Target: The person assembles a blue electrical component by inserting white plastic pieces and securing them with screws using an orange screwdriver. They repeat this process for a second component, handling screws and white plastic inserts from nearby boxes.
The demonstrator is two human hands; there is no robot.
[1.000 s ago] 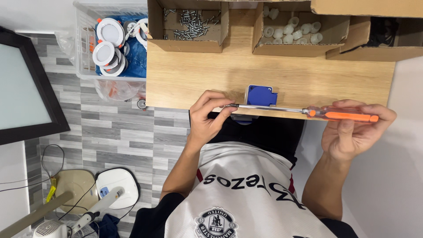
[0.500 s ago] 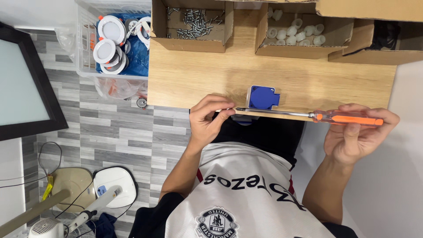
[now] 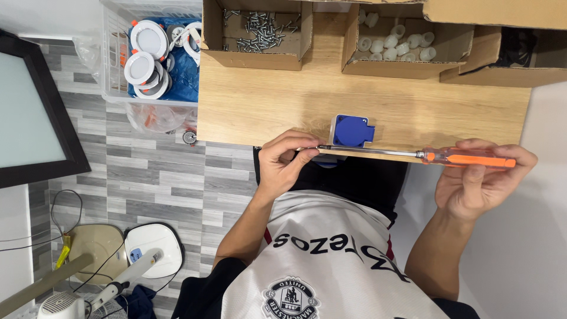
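A long screwdriver with a clear orange handle (image 3: 469,158) and a thin metal shaft (image 3: 372,152) lies level along the front edge of the wooden table (image 3: 266,112). My right hand (image 3: 481,186) grips the handle at the right. At the left, my left hand (image 3: 283,162) pinches the shaft's tip between thumb and fingers; anything held at the tip is hidden. A blue socket with a white rim (image 3: 351,130) sits on the table edge just behind the shaft, between both hands.
At the back of the table stand open cardboard boxes: one of screws (image 3: 257,26), one of white plastic caps (image 3: 393,41), one of dark parts (image 3: 520,50). A clear bin of round white lamps (image 3: 147,53) stands left, and a dark-framed panel (image 3: 29,106) stands on the tiled floor.
Both hands keep their grip on the screwdriver. The whole scene has slid slightly down in view; my left fingers have shifted a little at the tip.
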